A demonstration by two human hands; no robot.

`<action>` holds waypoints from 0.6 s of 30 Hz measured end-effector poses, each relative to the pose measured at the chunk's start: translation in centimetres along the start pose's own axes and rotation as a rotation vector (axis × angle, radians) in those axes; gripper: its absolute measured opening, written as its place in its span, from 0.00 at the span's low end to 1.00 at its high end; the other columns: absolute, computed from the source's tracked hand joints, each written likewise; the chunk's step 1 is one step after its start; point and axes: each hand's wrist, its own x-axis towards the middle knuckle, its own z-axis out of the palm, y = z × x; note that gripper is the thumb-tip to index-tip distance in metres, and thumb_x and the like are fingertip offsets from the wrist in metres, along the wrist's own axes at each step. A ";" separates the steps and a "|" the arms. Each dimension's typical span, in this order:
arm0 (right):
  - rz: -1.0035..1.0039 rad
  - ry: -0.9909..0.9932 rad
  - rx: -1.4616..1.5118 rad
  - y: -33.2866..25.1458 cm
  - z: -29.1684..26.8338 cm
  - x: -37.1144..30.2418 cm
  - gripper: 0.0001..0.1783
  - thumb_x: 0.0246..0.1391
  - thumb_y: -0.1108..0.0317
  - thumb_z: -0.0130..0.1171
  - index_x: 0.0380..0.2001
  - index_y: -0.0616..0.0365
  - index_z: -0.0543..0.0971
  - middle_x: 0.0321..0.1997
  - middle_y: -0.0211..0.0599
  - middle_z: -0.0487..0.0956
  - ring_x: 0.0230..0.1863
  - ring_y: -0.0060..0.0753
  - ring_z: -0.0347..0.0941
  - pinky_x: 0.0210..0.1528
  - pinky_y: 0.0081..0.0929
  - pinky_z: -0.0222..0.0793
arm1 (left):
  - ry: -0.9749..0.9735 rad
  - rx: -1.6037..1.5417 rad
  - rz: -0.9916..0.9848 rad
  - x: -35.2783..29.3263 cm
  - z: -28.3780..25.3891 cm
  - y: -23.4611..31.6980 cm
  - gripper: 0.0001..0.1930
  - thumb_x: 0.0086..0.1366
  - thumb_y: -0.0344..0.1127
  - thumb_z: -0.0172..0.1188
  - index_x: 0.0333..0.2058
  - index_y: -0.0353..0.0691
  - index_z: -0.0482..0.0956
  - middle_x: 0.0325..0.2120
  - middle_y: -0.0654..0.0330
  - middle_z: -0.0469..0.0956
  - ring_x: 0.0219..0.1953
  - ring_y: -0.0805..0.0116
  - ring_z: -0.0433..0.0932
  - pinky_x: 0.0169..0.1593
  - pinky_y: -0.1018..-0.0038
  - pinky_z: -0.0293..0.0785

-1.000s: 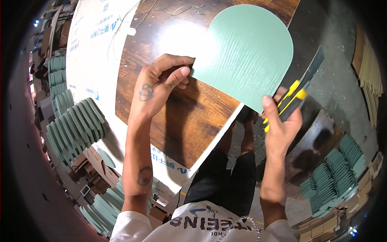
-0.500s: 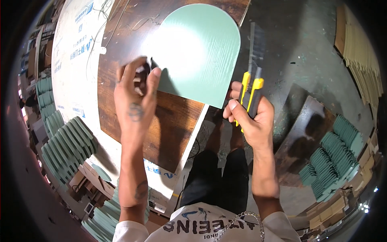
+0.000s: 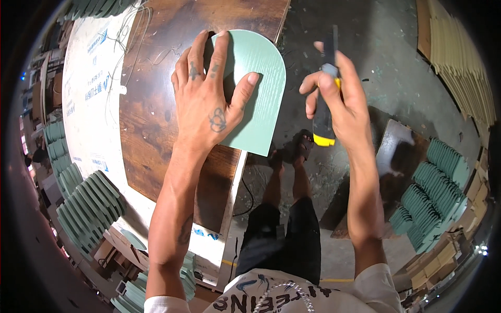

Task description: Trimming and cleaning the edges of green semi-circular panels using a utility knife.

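Note:
A pale green, arch-shaped panel [image 3: 263, 112] lies on a brown wood-grain board [image 3: 148, 120], its right side reaching past the board's edge. My left hand [image 3: 203, 117] rests on the panel's left part, fingers stretched out and thumb apart, and hides much of that side. To the right of the panel, above the floor, my right hand [image 3: 348, 107] grips a black and yellow snap-off utility knife [image 3: 322, 122]. The knife's blade points away from me, apart from the panel.
The board sits on a white-covered table [image 3: 86, 99], with thin cords [image 3: 125, 47] at the far left. Stacked green pieces [image 3: 91, 206] stand at left, and more green stacks [image 3: 430, 190] at right. A beige stack [image 3: 459, 68] stands far right. My legs are beside the table.
My left hand has moved from the panel's lower left corner onto its surface, fingers stretched out. The panel appears lower and further left. My right hand has turned the knife and moved slightly right.

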 end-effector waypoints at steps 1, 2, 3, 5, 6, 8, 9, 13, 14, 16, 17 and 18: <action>0.047 0.033 -0.046 0.3 0.1 0.6 0.22 0.76 0.65 0.45 0.67 0.60 0.66 0.38 0.38 0.80 0.31 0.21 0.74 0.33 0.21 0.72 | 0.002 0.003 0.004 0.1 0.0 0.2 0.36 0.73 0.65 0.48 0.72 0.53 0.65 0.70 0.49 0.60 0.71 0.45 0.56 0.72 0.43 0.55; 0.045 0.032 -0.040 0.3 0.1 1.3 0.22 0.76 0.65 0.45 0.67 0.60 0.66 0.38 0.38 0.80 0.31 0.21 0.74 0.33 0.21 0.72 | -0.006 0.015 -0.016 0.2 0.0 0.3 0.37 0.73 0.65 0.48 0.72 0.48 0.64 0.70 0.49 0.60 0.71 0.44 0.56 0.72 0.43 0.55; -0.007 -0.006 -0.111 0.2 0.1 2.1 0.22 0.75 0.64 0.47 0.67 0.59 0.68 0.37 0.35 0.81 0.30 0.21 0.75 0.33 0.22 0.73 | -0.014 0.027 -0.038 0.2 0.0 0.4 0.39 0.73 0.65 0.49 0.72 0.44 0.63 0.69 0.48 0.60 0.71 0.44 0.56 0.72 0.44 0.55; -0.128 -0.055 -0.233 0.4 0.2 3.5 0.19 0.73 0.64 0.50 0.64 0.52 0.73 0.36 0.32 0.83 0.32 0.23 0.78 0.36 0.26 0.76 | -0.002 0.030 -0.087 0.2 0.1 0.2 0.38 0.73 0.64 0.48 0.71 0.41 0.64 0.69 0.48 0.61 0.71 0.44 0.56 0.72 0.44 0.55; -0.129 -0.055 -0.229 0.7 0.1 4.2 0.19 0.73 0.64 0.50 0.64 0.52 0.73 0.36 0.32 0.83 0.32 0.23 0.78 0.36 0.26 0.76 | 0.010 0.029 -0.137 0.2 0.3 0.2 0.38 0.74 0.63 0.48 0.69 0.39 0.65 0.69 0.47 0.61 0.71 0.45 0.57 0.72 0.45 0.54; -0.306 -0.062 -0.401 1.3 0.2 5.4 0.19 0.71 0.67 0.52 0.63 0.47 0.75 0.40 0.36 0.86 0.37 0.29 0.83 0.40 0.30 0.78 | 0.029 0.020 -0.156 0.1 0.5 -0.2 0.35 0.77 0.59 0.44 0.68 0.36 0.67 0.67 0.44 0.63 0.70 0.44 0.59 0.71 0.46 0.55; -0.280 -0.061 -0.380 0.9 0.5 5.5 0.19 0.69 0.68 0.54 0.61 0.45 0.76 0.44 0.39 0.87 0.43 0.38 0.85 0.44 0.35 0.79 | 0.049 0.019 -0.162 0.0 0.6 -0.4 0.33 0.77 0.55 0.45 0.67 0.32 0.66 0.67 0.43 0.63 0.69 0.41 0.60 0.71 0.46 0.54; -0.427 -0.047 -0.520 1.6 0.5 6.8 0.18 0.69 0.69 0.54 0.60 0.45 0.78 0.45 0.40 0.87 0.45 0.42 0.85 0.46 0.37 0.80 | 0.070 -0.012 -0.168 0.2 0.9 -0.2 0.30 0.79 0.48 0.43 0.66 0.27 0.64 0.66 0.39 0.64 0.68 0.38 0.61 0.70 0.46 0.53; -0.487 -0.037 -0.546 1.8 0.6 7.0 0.19 0.67 0.71 0.54 0.59 0.46 0.79 0.45 0.40 0.86 0.45 0.43 0.85 0.46 0.38 0.80 | 0.077 -0.001 -0.163 0.2 0.9 -0.3 0.30 0.79 0.47 0.43 0.66 0.27 0.64 0.66 0.38 0.64 0.68 0.37 0.61 0.70 0.46 0.54; -0.545 -0.025 -0.573 2.1 0.7 7.0 0.20 0.66 0.72 0.55 0.59 0.46 0.79 0.46 0.39 0.86 0.44 0.44 0.85 0.46 0.38 0.81 | 0.081 0.005 -0.158 0.3 1.1 -0.3 0.30 0.79 0.47 0.43 0.66 0.27 0.64 0.65 0.37 0.64 0.68 0.37 0.62 0.70 0.46 0.54; -0.600 -0.020 -0.643 2.3 0.9 6.7 0.21 0.65 0.74 0.55 0.59 0.45 0.79 0.45 0.39 0.87 0.43 0.43 0.85 0.45 0.38 0.81 | 0.086 0.014 -0.155 0.2 1.1 -0.3 0.30 0.79 0.47 0.42 0.66 0.26 0.64 0.65 0.36 0.65 0.68 0.37 0.62 0.70 0.46 0.55; -0.654 -0.013 -0.715 2.4 0.9 6.5 0.23 0.63 0.76 0.54 0.59 0.43 0.79 0.44 0.38 0.87 0.41 0.41 0.85 0.45 0.38 0.81 | 0.082 0.013 -0.155 0.3 1.1 -0.3 0.30 0.79 0.47 0.42 0.66 0.26 0.64 0.65 0.36 0.65 0.68 0.37 0.62 0.70 0.46 0.55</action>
